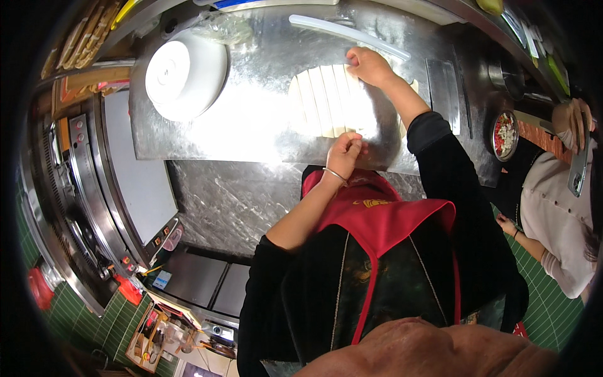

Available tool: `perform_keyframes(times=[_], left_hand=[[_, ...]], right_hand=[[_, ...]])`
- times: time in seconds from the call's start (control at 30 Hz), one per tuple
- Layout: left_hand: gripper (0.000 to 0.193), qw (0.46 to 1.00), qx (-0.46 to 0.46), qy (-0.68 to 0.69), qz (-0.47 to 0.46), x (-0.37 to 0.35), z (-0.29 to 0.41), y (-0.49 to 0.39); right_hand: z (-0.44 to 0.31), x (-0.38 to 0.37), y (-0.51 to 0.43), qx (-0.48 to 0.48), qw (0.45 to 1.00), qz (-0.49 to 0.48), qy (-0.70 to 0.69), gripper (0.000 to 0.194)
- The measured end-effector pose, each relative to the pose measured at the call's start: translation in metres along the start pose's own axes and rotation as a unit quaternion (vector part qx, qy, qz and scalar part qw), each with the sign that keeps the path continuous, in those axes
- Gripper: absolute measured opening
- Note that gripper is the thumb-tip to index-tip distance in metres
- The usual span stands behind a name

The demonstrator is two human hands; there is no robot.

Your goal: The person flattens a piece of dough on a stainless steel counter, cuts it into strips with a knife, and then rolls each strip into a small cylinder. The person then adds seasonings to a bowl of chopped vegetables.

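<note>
Pale dough (pixel 326 100), cut into several long parallel strips, lies flat on the stainless steel worktop (pixel 264 61). My left hand (pixel 342 153), with a bangle on the wrist, pinches at the near end of a strip on the right side. At the far end of the dough, my right hand (pixel 370 66) holds a strip's end between thumb and fingers. Right of the strips, small dough pieces (pixel 414 86) show partly behind my right forearm. Beyond the dough lies a long translucent white bar (pixel 349 36).
An upturned white basin (pixel 186 77) stands at the left, beside a clear plastic bag (pixel 224 28). A wide metal blade or scraper (pixel 443 94) lies to the right. Farther right are a bowl of chopped red and white food (pixel 505 136) and a person in white (pixel 556 188) holding a phone.
</note>
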State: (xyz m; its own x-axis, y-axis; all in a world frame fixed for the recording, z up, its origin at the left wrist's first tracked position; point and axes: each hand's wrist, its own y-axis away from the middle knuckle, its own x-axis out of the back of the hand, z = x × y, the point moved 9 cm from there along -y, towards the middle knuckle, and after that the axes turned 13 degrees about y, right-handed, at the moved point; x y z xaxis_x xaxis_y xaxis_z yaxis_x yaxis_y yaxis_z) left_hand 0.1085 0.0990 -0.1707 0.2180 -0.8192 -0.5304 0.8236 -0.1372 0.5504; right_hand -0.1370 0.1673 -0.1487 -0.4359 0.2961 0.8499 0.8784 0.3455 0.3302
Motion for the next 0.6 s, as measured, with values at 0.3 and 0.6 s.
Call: perform_keyframes(times=[0.3, 0.6], left_hand=[[0.038, 0.965, -0.172, -0.170, 0.100, 0.020, 0.052, 0.003], [0.029, 0.946, 0.042, -0.290, -0.140, -0.048, -0.008, -0.027]], right_hand=[[-0.051, 0.046, 0.110, 0.239, 0.957, 0.162, 0.013, 0.011], [-0.012, 0.095, 0.182, 0.093, 0.971, 0.176, -0.130, 0.011]])
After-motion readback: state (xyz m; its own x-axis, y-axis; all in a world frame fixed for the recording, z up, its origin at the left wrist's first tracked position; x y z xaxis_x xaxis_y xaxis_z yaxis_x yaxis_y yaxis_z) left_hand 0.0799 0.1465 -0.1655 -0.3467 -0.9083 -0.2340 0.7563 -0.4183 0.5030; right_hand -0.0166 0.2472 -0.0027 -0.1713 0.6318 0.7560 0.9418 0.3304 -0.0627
